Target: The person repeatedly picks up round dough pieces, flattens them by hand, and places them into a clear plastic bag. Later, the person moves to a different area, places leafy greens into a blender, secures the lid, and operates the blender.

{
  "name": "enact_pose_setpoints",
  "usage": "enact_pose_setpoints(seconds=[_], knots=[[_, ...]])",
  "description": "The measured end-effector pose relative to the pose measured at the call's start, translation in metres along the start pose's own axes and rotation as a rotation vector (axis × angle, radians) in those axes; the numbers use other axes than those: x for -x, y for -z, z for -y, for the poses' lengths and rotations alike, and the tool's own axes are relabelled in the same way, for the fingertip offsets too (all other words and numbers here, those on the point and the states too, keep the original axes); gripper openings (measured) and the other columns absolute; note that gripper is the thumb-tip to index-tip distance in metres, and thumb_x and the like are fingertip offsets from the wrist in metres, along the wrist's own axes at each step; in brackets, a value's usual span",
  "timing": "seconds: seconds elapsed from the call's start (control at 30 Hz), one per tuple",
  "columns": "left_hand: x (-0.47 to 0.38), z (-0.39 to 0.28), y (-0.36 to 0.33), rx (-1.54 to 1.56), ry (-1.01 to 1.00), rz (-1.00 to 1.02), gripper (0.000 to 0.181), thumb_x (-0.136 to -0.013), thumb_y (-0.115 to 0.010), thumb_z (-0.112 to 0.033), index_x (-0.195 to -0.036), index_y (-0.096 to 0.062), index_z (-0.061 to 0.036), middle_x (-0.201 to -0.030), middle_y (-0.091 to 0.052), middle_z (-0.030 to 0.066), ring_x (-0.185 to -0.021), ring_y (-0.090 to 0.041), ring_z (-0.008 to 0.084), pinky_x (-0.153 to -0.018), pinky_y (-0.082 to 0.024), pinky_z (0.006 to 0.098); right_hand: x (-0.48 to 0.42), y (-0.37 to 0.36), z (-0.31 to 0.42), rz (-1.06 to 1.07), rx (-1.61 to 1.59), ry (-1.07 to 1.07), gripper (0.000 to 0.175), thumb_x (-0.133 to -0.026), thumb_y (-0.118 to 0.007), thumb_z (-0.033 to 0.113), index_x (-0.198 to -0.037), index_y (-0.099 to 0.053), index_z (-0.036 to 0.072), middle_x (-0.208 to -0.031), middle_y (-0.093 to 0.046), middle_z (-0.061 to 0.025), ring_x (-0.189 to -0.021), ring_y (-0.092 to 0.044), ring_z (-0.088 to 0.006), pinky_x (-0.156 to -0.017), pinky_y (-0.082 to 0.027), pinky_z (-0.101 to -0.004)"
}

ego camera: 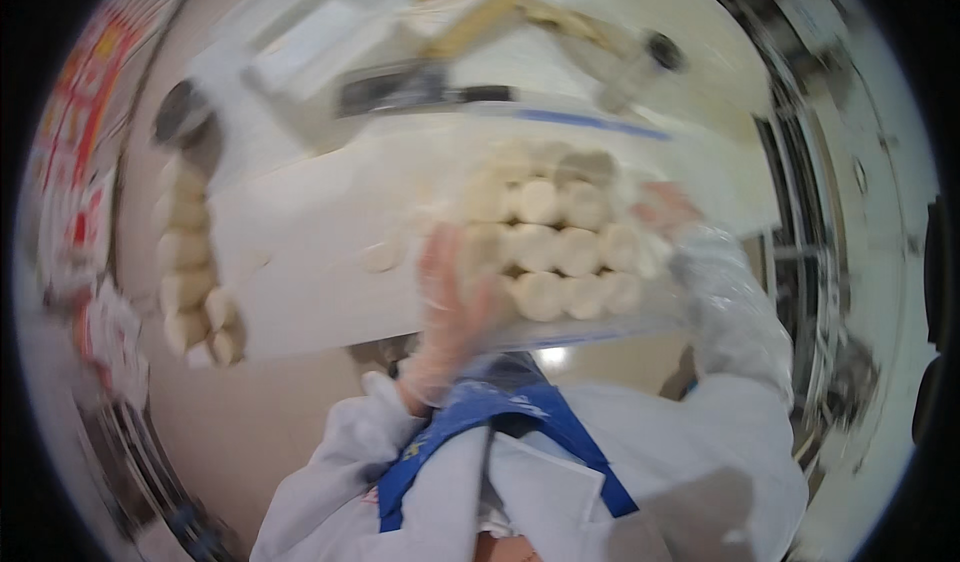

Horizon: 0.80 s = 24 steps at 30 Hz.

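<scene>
Pale round dough pieces (536,247) sit in close rows on the white table, and what looks like clear plastic lies about them. My left hand (454,292), in a clear glove, is at the left side of the rows with its thumb spread from the fingers. I cannot tell whether it presses on the pieces. My right hand (667,208) is at the right side of the rows, blurred, and its grip is unclear. One flat pale disc (382,256) lies on the table left of my left hand.
More pale rounds (187,262) line the table's left end, near a dark round object (181,114). Behind stand a white tray (322,33), a dark flat object (394,89) and a clear container (637,74). A blue strip (592,123) runs behind the rows. A blue apron (510,397) faces the table (315,262).
</scene>
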<state>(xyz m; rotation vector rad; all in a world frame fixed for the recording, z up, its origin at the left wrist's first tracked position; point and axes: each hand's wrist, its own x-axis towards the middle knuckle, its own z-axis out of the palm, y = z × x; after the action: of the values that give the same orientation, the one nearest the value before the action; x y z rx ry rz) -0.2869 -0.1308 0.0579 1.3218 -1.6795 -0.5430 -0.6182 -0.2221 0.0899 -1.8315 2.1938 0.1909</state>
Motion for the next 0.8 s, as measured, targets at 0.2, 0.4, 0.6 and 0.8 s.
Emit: enact_pose_setpoints(seconds=[0.2,0.4,0.6,0.8], knots=[[0.069,0.06,0.118,0.157,0.18,-0.202,0.043,-0.083,-0.058,-0.01,-0.122,-0.046,0.0015,-0.118,-0.05,0.0196,-0.111,-0.048,0.0336,-0.096,-0.037,0.0385,0.028,0.0,0.232,0.4,-1.067,0.497,0.021,-0.086,-0.058,0.02,-0.086,-0.064,0.0,-0.081,-0.06,-0.0045,-0.079,-0.053,-0.0119,-0.074,-0.042,-0.0261],[0.154,0.125,0.221,0.152,0.46,-0.517,0.036,-0.082,-0.056,-0.004,-0.118,-0.051,-0.0005,-0.108,-0.054,0.0179,-0.102,-0.053,0.0317,-0.091,-0.042,0.0363,0.087,-0.135,0.542,0.659,-1.032,0.48,0.037,-0.085,-0.064,0.028,-0.108,-0.063,-0.001,-0.086,-0.063,-0.0036,-0.076,-0.055,-0.0121,-0.072,-0.044,-0.0263],[0.198,0.151,0.269,0.239,0.645,-0.804,0.028,-0.087,-0.053,-0.002,-0.115,-0.052,-0.0001,-0.111,-0.053,0.0124,-0.103,-0.054,0.0223,-0.09,-0.045,0.0324,0.069,-0.218,0.612,0.377,-0.637,0.572,0.036,-0.081,-0.067,0.031,-0.102,-0.06,0.003,-0.094,-0.063,-0.0114,-0.086,-0.06,-0.0195,-0.076,-0.047,-0.0346],[0.202,0.168,0.292,0.165,0.656,-0.848,0.024,-0.088,-0.052,-0.004,-0.112,-0.053,-0.0018,-0.109,-0.054,0.0114,-0.102,-0.054,0.0218,-0.089,-0.044,0.0308,0.111,-0.189,0.586,0.06,-0.879,0.79,0.034,-0.079,-0.071,0.026,-0.098,-0.055,0.002,-0.096,-0.061,-0.0107,-0.079,-0.058,-0.0176,-0.073,-0.048,-0.0343]])
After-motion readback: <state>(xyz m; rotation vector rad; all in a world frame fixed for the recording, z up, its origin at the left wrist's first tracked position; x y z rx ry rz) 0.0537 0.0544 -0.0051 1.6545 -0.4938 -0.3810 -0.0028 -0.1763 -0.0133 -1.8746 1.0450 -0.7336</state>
